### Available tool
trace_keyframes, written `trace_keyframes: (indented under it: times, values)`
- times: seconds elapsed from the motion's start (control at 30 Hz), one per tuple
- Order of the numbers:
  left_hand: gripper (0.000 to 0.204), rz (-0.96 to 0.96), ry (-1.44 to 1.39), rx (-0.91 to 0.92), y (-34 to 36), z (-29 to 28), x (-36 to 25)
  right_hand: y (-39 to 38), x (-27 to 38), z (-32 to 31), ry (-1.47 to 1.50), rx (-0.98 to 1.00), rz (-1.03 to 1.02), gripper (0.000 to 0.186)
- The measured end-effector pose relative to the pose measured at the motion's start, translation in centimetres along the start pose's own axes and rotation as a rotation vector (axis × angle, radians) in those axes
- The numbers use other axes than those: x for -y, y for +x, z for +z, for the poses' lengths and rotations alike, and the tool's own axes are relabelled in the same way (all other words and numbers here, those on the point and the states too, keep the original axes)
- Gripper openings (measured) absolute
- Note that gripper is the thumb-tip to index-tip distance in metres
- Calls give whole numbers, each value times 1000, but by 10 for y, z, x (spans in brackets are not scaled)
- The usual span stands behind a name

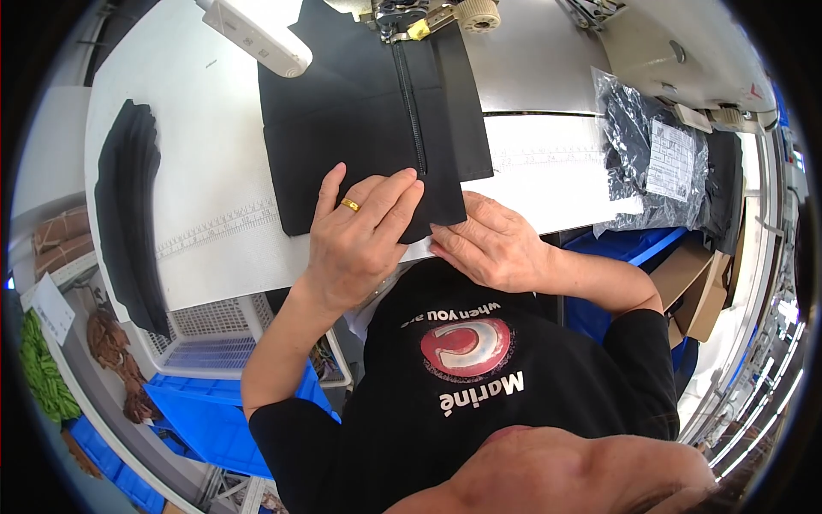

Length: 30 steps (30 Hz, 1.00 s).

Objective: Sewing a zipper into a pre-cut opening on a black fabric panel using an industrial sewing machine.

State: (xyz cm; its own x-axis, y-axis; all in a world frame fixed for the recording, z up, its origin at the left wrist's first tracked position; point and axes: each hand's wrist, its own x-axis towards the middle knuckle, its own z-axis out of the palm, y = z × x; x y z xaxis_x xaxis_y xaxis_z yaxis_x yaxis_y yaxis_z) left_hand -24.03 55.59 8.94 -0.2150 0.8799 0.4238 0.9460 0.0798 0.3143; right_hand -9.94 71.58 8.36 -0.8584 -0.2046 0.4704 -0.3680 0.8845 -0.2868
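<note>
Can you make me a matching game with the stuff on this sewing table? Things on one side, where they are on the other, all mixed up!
Things:
1. black fabric with a zip
2. stack of black pieces
3. clear plastic bag
4. gold ring

Places:
A. on a finger of the left hand
B. at the table's right end
C. under both hands, running up to the sewing machine
D. at the table's left edge

Pairs: 1-C, 2-D, 3-B, 4-A
</note>
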Motion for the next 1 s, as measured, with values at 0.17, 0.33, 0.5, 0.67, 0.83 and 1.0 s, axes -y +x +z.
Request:
trace_keyframes:
  times: [0.17,0.33,0.5,0.67,0.83,1.0]
  values:
    - [52,83,57,61,1,-5,6,-1,-5,-27,315,-78,-51,17]
    - [58,118,69,86,2,-7,7,30,-40,-23,68,19,71,36]
    - [52,98,-66,10,8,-9,11,25,-44,-11,-21,73,2,40]
    - [23,-51,130,-136,53,0,50,30,-44,-14,-37,91,-29,42]
    - [21,-101,107,-45,68,8,72,30,-45,-17,-22,96,-22,43]
    - [20,-83,114,-62,73,10,78,30,-49,-16,19,115,3,43]
